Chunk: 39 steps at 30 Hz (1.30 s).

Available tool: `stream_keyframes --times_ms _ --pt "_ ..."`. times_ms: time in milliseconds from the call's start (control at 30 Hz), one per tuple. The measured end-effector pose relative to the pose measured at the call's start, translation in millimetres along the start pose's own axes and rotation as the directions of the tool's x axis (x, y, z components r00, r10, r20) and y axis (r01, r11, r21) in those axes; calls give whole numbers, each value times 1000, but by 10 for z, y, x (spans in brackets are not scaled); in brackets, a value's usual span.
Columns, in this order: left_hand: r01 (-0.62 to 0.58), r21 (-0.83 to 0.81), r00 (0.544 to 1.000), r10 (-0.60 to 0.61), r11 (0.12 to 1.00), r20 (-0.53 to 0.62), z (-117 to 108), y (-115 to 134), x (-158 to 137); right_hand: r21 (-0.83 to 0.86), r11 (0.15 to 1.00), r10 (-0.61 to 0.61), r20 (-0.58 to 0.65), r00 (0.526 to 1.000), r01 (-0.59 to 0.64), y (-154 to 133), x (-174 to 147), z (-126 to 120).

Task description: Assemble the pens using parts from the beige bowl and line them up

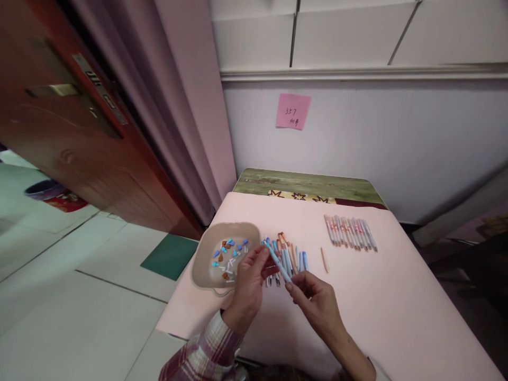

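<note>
A light blue pen (280,264) is held slantwise between my two hands, above the table. My left hand (251,278) pinches its upper end, and my right hand (315,299) grips its lower end between thumb and fingers. Just behind it lies a loose pile of pen parts (294,255) in blue, brown and white, partly hidden by my hands. Left of my left hand sits a beige basin (200,267) with small blue, orange-brown and white pieces inside. One thin tan pen part (324,260) lies alone to the right of the pile.
A row of pens (349,233) lies side by side at the table's back right. Pink paper (381,307) covers most of the table, whose green patterned top (309,184) shows at the back. A pink note (292,111) sticks to the wall. At left stands a brown door (119,159).
</note>
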<state>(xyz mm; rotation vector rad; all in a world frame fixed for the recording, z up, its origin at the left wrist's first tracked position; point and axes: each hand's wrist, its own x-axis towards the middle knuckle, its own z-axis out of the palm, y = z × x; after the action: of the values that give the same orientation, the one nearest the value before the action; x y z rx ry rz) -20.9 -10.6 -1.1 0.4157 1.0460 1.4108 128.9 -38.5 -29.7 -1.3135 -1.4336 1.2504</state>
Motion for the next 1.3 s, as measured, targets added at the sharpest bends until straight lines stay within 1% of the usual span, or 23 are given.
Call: stream_keyframes --times_ms 100,200,300,400,567,633,667,733,800,867,1100,1200,1300 --pt "-14 -14 999 13 1000 -50 -24 97 33 -21 1000 7 32 999 -7 -5 -10 3" --pt "-12 -35 996 9 999 -88 -41 143 47 -26 1000 10 39 999 -9 -6 -15 16" --pt "-9 -59 995 3 998 -103 -61 151 57 -28 1000 3 38 999 -2 -5 -17 20" --pt "-3 -45 995 -2 999 -100 -74 139 71 -54 998 -5 27 1000 7 -11 -23 15" --pt "-93 -24 989 89 995 -121 -53 86 75 -66 998 -18 18 1000 19 -14 -37 12" --pt "-87 -43 992 83 995 -96 -47 60 57 -51 999 -3 20 1000 4 -5 -38 10" --pt "-65 -50 996 61 997 -64 -48 48 43 -42 999 5 18 1000 -4 1 -38 8" --pt "5 -42 1000 -4 999 22 -53 23 6 -16 1000 19 17 1000 -18 12 -36 2" --pt "65 -7 994 -64 998 83 -59 -2 -32 8 1000 26 22 999 -27 18 -37 -3" --pt "85 22 992 -87 996 92 -58 -24 -61 22 999 26 33 999 -27 19 -40 -3" --pt "58 97 997 -63 994 44 -34 -35 -79 45 999 15 26 1000 -16 28 -53 4" --pt "62 127 996 -70 990 54 -32 -39 -86 72 997 4 26 1000 -6 20 -55 0" --pt "91 142 991 -104 986 84 -32 -66 -111 108 994 -1 29 1000 -2 8 -69 -3"
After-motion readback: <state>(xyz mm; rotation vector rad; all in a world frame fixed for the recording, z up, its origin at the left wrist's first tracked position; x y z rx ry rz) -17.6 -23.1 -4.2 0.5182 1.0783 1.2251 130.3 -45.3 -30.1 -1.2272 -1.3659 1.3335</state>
